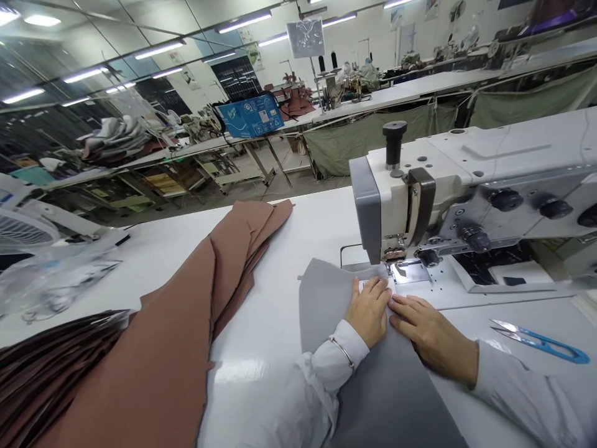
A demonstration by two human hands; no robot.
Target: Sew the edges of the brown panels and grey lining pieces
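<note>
A grey fabric panel (392, 392) lies on the white table, its far edge by the needle area of a sewing machine (420, 186). My left hand (370, 311) rests on the panel with its fingers laid flat, just in front of the presser foot (398, 269). A small white piece (390, 285) shows partly beside its fingertips; the fingers cover the rest. To its right, my right hand (431, 333) lies at the panel's right edge, fingers stretched toward the left hand. Neither hand grasps anything I can see.
Brown fabric pieces (177, 317) spread over the left of the table (252, 379), beside a dark-edged stack (51, 367). Blue thread snips (541, 342) lie at right. A white fan (28, 218) and clear plastic bag (51, 280) sit at far left.
</note>
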